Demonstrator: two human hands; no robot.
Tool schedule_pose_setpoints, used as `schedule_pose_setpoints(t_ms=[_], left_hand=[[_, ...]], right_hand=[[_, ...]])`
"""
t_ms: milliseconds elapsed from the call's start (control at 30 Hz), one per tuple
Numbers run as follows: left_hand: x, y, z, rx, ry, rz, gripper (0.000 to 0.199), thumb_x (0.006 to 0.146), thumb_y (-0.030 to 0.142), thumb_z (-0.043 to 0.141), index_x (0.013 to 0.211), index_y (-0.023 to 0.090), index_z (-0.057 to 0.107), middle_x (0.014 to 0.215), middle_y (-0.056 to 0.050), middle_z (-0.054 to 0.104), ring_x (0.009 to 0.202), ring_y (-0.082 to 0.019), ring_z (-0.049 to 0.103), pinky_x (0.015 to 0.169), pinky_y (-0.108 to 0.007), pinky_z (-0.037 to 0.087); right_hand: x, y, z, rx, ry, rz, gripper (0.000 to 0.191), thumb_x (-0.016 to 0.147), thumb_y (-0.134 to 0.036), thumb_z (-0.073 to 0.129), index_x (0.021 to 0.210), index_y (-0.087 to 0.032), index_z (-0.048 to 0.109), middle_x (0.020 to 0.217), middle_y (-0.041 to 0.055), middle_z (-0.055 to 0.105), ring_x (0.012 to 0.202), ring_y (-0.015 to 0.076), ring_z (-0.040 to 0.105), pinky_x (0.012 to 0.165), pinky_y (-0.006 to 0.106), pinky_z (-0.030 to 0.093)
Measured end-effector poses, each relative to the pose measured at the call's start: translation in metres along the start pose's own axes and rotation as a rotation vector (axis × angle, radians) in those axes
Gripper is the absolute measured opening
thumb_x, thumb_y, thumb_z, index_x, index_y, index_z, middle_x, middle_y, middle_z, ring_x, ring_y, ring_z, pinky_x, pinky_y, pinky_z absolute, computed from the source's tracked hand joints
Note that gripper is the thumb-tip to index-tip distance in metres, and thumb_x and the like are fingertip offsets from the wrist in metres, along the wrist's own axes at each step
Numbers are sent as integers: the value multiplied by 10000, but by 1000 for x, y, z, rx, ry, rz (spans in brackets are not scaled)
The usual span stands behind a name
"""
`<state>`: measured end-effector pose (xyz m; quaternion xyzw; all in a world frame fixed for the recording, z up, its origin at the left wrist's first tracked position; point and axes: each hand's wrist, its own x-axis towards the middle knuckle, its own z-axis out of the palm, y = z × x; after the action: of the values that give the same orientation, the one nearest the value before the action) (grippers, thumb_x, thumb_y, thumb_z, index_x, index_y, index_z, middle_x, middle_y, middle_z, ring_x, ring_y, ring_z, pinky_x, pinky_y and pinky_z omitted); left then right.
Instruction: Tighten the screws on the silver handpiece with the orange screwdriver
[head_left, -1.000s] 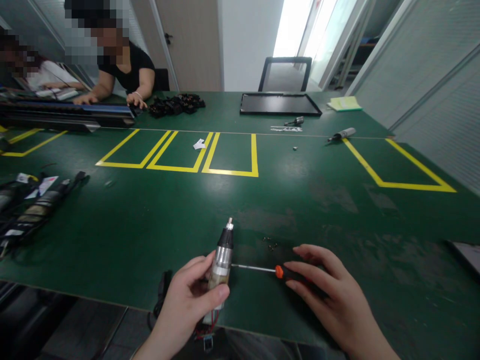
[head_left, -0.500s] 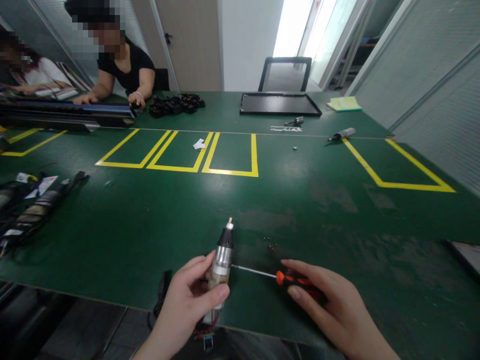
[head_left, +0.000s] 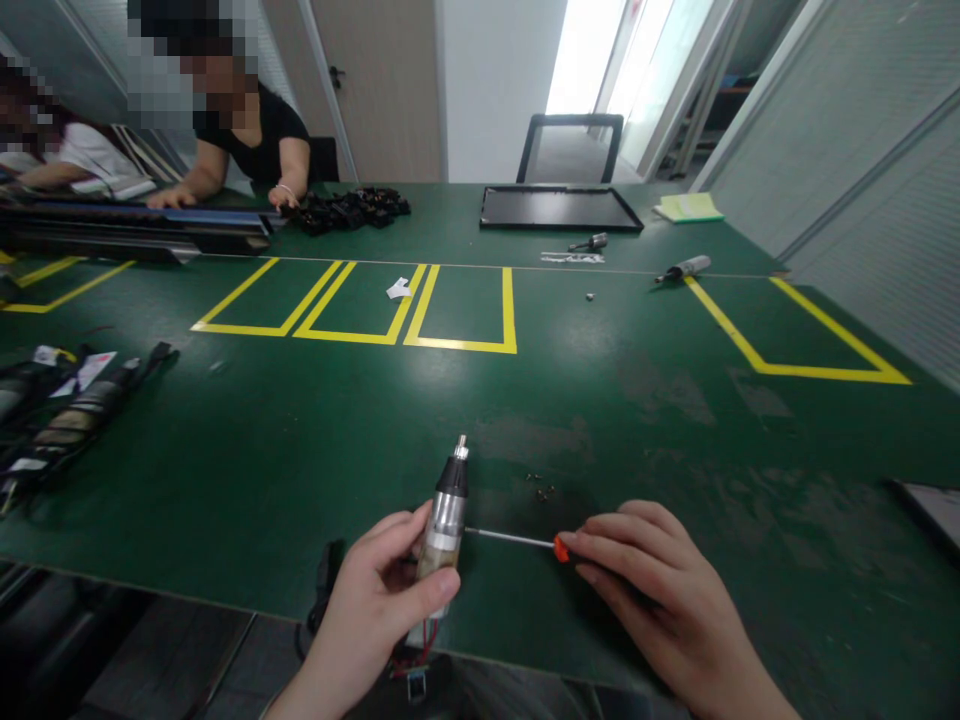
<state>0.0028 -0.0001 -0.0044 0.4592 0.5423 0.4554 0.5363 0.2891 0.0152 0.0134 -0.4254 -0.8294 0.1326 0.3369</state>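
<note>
My left hand (head_left: 375, 590) is wrapped around an electric screwdriver (head_left: 448, 510), its metal and black nose tilted up and away from me. Red wires and a small circuit board (head_left: 416, 684) hang from its lower end. My right hand (head_left: 660, 590) is closed around the handle of a screwdriver (head_left: 517, 538) with a thin metal shaft and an orange collar. The shaft's tip touches the side of the electric screwdriver's body. Most of the handle is hidden under my fingers. Several small screws (head_left: 541, 490) lie on the green table just beyond.
Other cable-wrapped electric screwdrivers (head_left: 75, 420) lie at the left. Yellow tape outlines (head_left: 461, 346) mark the table (head_left: 300, 450). Another screwdriver body (head_left: 686, 268) rests at the right, and a framed black panel (head_left: 559, 208) at the back. A person in black (head_left: 262, 130) sits across, by dark parts (head_left: 356, 208).
My right hand's fingers have shifted round the screwdriver handle and now cover more of it. My left hand holds still. Across the table, the co-worker's hand has moved slightly toward the dark parts.
</note>
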Motion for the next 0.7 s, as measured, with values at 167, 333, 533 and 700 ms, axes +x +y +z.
schedule_pose_setpoints(t_ms=[167, 333, 533, 700], left_hand=[[1, -1, 0, 9, 0, 5, 401, 701, 381, 879, 1081, 267, 828, 829, -14, 579, 725, -164, 569, 577, -219, 488], [1, 0, 0, 5, 9, 16, 401, 677, 379, 893, 1057, 263, 837, 816, -12, 578, 711, -159, 571, 582, -220, 485], [0, 3, 1, 28, 20, 27, 395, 670, 390, 890, 1035, 245, 843, 787, -11, 576, 689, -161, 574, 561, -222, 483], [1, 4, 1, 52, 32, 33, 404, 659, 385, 893, 1034, 245, 844, 796, -20, 605, 707, -172, 589, 586, -236, 501]], right_hand=[[-5, 1, 5, -59, 66, 114, 247, 886, -230, 700, 1121, -271, 765, 1186, 108, 707, 1029, 260, 720, 811, 363, 636], [-4, 2, 7, -40, 52, 134, 136, 902, -230, 687, 995, -270, 779, 1150, 96, 730, 981, 239, 751, 785, 323, 648], [0, 0, 8, 52, -35, 106, 194, 919, -131, 622, 1039, -255, 712, 955, 42, 787, 837, 168, 767, 715, 233, 626], [0, -4, 6, 19, -53, 136, 187, 906, -193, 657, 1074, -249, 717, 959, 56, 802, 850, 193, 777, 744, 273, 637]])
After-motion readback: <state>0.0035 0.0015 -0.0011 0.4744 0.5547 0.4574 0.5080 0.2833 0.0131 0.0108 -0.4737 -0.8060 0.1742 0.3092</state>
